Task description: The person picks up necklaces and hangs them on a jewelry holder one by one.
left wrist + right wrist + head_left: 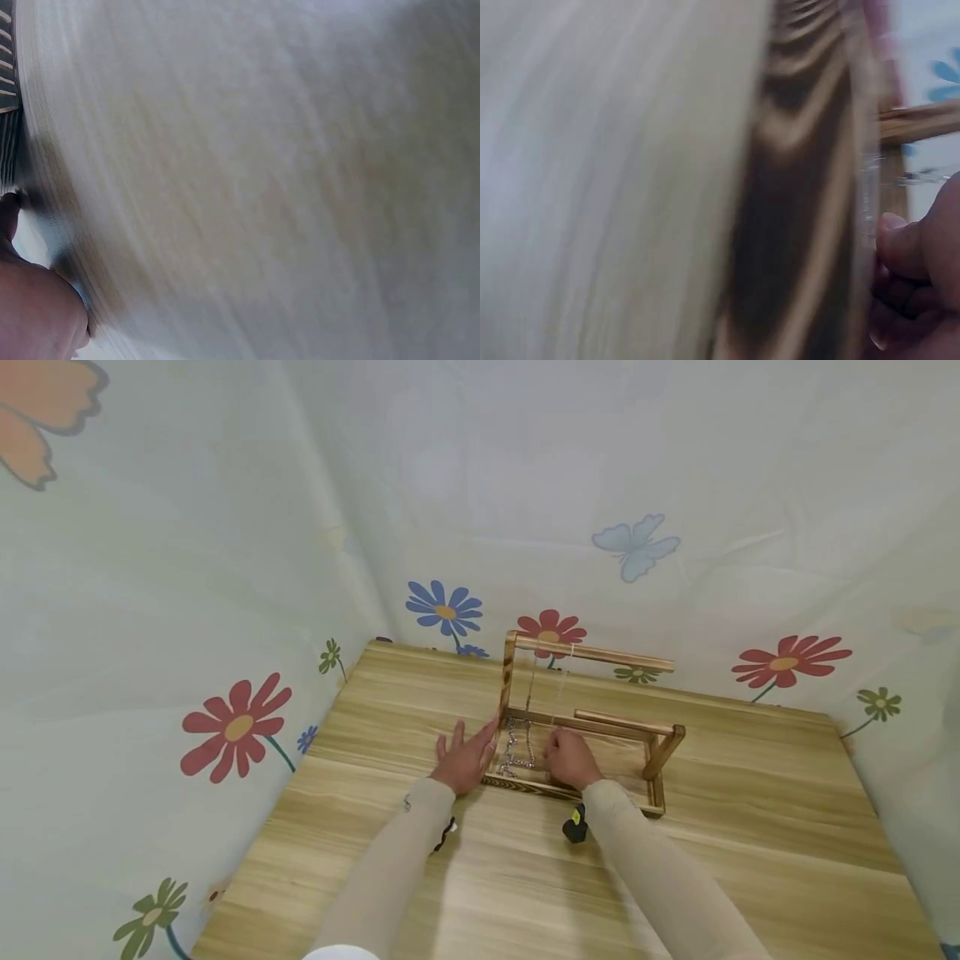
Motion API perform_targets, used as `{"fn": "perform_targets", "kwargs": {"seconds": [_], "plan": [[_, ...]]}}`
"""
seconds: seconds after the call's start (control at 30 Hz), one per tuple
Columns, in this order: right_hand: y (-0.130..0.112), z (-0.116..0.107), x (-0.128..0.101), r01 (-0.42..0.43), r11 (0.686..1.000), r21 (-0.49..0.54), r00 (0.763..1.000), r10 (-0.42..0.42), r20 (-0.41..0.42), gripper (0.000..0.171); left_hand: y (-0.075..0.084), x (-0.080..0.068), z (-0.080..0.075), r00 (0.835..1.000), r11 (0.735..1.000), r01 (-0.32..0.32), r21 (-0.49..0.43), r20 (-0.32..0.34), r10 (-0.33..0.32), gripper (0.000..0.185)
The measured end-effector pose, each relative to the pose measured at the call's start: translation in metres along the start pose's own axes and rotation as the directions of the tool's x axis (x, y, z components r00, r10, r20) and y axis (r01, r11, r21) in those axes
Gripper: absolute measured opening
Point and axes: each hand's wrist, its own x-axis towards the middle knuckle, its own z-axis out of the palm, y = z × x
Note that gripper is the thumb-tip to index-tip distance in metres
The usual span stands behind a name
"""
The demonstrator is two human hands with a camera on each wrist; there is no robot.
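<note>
A wooden jewelry stand [600,654] with a tray base and two raised bars stands on the table. My left hand [463,762], fingers spread, rests against its left end. Over the tray, my right hand [572,760] has curled fingers and pinches the lower end of a thin necklace [562,685] hanging from the upper bar. Left of that hangs another thin strand [532,681]. A silver chain [531,763] lies in the tray's left part. In the right wrist view, thumb and fingers are bent together beside the tray wall [795,187]; the fingertips are partly hidden.
The stand's lower bar [622,721] rises on a slanted post [664,752] at the right. Wood-grain tabletop [757,793] surrounds the stand. Behind it hangs a flower-printed cloth [720,568]. A black wrist device [575,827] sits by the right forearm.
</note>
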Motion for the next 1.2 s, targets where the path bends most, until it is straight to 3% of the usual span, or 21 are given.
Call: {"fn": "perform_targets", "kwargs": {"seconds": [0.13,0.33,0.47,0.63,0.7,0.93,1.07,1.2], "plan": [[-0.007,-0.015,-0.010,-0.036,0.972,0.232,0.998,0.045,-0.032,0.018,0.000,0.003,0.007,1.000,1.000,0.014,0.028,-0.008,-0.014,0.052],[-0.025,-0.035,-0.027,-0.040,0.867,0.497,0.998,0.057,-0.020,0.010,0.000,0.004,0.007,0.999,0.999,0.034,0.023,0.007,-0.034,0.051],[-0.032,-0.045,-0.039,-0.038,0.851,0.523,0.998,0.060,-0.024,0.006,0.001,0.004,0.008,1.000,0.999,0.025,0.030,0.012,-0.025,0.052],[-0.046,-0.065,-0.047,0.022,0.860,0.510,0.997,0.018,-0.072,0.010,0.003,0.003,0.007,0.999,0.998,0.040,0.054,0.002,-0.040,0.052],[-0.053,-0.076,-0.048,0.023,0.847,0.531,0.997,0.018,-0.072,0.010,0.004,0.003,0.006,0.999,0.998,0.042,0.046,0.004,-0.042,0.052],[-0.065,-0.112,-0.047,0.029,0.750,0.661,0.999,0.004,-0.048,0.013,0.005,0.002,0.004,0.999,0.999,0.042,0.029,0.033,-0.043,0.052],[-0.069,-0.127,-0.043,0.063,0.716,0.695,0.998,-0.032,-0.057,0.016,0.002,0.003,0.005,0.999,0.999,0.039,0.021,0.033,-0.039,0.052],[-0.077,-0.138,-0.041,0.088,0.702,0.707,0.996,-0.042,-0.082,0.019,0.001,0.004,0.005,0.999,0.999,0.029,0.016,0.023,-0.029,0.052]]}}
